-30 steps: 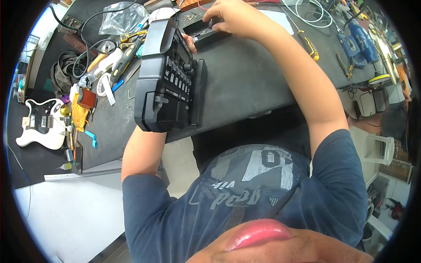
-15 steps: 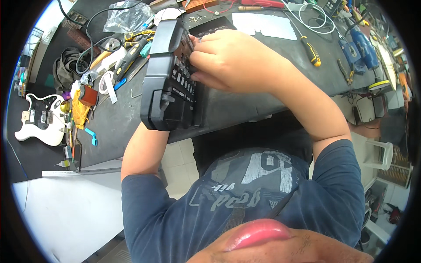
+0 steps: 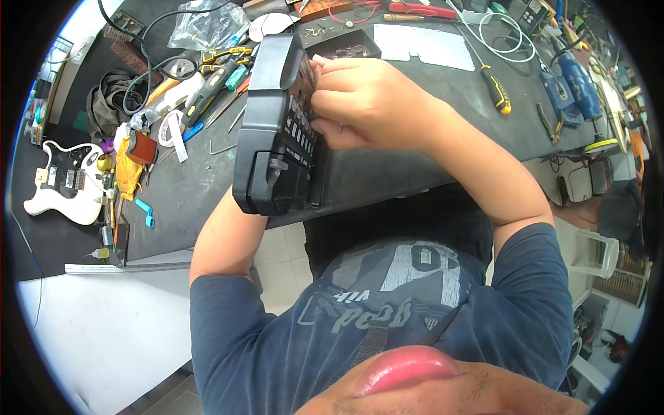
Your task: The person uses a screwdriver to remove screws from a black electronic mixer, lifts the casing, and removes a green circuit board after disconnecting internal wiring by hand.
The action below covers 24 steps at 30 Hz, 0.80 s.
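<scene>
A black plastic tool case [image 3: 271, 124] stands tilted up on its side at the table's front edge. Rows of small pale markings and slots show on its right-hand inner face. My left forearm [image 3: 228, 238] runs up behind the case, which hides the left hand and its fingers. My right hand [image 3: 360, 100] is closed against the case's inner face, fingers curled in; whatever they grip is hidden. Just behind the right hand lies a shallow dark tray [image 3: 346, 45] with small metal pieces in it.
Pliers, a utility knife [image 3: 207, 93] and a white tape roll [image 3: 169, 128] crowd the left. A white guitar body [image 3: 66, 183] lies farther left. Behind are a white sheet [image 3: 423, 45] and a yellow-black screwdriver [image 3: 496, 90]; pliers [image 3: 548, 123] and a blue tool [image 3: 579, 83] lie right.
The view has shifted slightly, and the case sits a little lower and farther right in it. More of the dark tray shows behind my right hand, which stays closed at the case.
</scene>
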### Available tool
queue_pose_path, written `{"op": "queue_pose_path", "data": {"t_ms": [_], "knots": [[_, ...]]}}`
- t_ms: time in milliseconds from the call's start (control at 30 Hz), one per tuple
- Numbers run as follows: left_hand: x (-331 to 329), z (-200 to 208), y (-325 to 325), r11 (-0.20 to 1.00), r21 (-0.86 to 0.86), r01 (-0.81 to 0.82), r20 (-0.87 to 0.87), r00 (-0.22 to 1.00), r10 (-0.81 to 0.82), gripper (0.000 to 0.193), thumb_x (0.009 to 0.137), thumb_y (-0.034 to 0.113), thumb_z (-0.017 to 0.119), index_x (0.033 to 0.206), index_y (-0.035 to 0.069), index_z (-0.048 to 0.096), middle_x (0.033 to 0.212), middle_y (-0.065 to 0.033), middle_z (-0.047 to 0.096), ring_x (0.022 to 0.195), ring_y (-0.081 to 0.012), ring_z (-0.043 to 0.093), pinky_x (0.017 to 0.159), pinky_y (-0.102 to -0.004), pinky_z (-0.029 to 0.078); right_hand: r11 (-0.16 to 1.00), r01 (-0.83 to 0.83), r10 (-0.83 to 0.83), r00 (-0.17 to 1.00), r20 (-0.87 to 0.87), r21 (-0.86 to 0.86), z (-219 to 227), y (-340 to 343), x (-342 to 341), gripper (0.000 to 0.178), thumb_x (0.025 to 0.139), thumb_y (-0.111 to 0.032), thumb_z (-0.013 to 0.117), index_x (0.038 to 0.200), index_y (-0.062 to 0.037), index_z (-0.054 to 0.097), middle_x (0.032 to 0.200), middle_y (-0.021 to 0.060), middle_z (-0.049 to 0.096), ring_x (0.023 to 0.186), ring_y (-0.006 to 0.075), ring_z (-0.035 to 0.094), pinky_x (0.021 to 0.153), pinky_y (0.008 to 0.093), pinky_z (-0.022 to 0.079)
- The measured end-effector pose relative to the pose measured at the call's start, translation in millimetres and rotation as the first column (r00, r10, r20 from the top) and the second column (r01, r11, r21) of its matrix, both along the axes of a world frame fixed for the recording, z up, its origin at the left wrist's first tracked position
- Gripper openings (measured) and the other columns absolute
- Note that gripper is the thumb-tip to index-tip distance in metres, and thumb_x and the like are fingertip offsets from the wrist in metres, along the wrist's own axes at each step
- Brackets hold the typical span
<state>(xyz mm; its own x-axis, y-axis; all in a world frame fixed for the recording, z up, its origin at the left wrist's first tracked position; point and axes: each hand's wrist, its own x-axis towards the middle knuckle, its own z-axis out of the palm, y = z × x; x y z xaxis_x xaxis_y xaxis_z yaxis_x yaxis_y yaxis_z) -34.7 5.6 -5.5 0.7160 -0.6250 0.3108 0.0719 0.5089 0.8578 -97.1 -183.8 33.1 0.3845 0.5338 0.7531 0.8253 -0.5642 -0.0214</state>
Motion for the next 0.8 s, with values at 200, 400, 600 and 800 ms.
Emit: {"op": "queue_pose_path", "data": {"t_ms": [200,400,600,800], "knots": [[-0.8,2.9,-0.1,1.000,0.003,-0.003,0.006,1.000,0.003,0.044,0.107,0.037,0.054,0.135,0.003,0.053,0.127,-0.0103,0.058,0.123,-0.0212,0.055,0.109,-0.0348,0.044,0.998,-0.057,0.056,0.998,0.002,0.037,-2.2,-0.3,5.0,0.021,0.077,-0.012,0.078,0.075,-0.0059,0.058,0.072,0.0095,0.059,0.073,0.0306,0.066,0.082,0.0398,0.058],[-5.5,3.8,2.2,1.000,0.017,-0.016,0.005,1.000,0.016,0.043,0.106,0.038,0.056,0.131,0.003,0.055,0.122,-0.0104,0.060,0.118,-0.0210,0.057,0.105,-0.0343,0.046,0.994,-0.096,0.095,0.995,0.017,0.056,-5.4,-1.8,9.7,0.019,0.077,-0.011,0.078,0.076,-0.0053,0.060,0.072,0.0100,0.060,0.074,0.0318,0.066,0.083,0.0403,0.059],[-3.2,2.1,0.9,0.999,0.006,-0.041,-0.013,0.999,0.041,0.042,0.105,0.039,0.057,0.127,0.003,0.058,0.118,-0.0106,0.061,0.114,-0.0208,0.058,0.101,-0.0338,0.048,0.997,0.069,-0.076,0.981,-0.177,-0.047,10.0,0.2,-11.7,0.020,0.087,-0.020,0.073,0.083,-0.0039,0.061,0.074,0.0124,0.062,0.077,0.0345,0.067,0.076,0.0439,0.057],[1.8,-4.1,-4.8,0.998,-0.052,-0.048,0.111,0.992,0.053,0.038,0.105,0.037,0.058,0.122,0.003,0.058,0.111,-0.0092,0.060,0.106,-0.0189,0.057,0.094,-0.0310,0.048,0.971,0.187,-0.218,0.946,-0.239,-0.147,13.9,2.3,-23.9,0.025,0.096,-0.025,0.067,0.093,-0.0017,0.060,0.080,0.0143,0.066,0.077,0.0341,0.069,0.068,0.0440,0.056]]}}
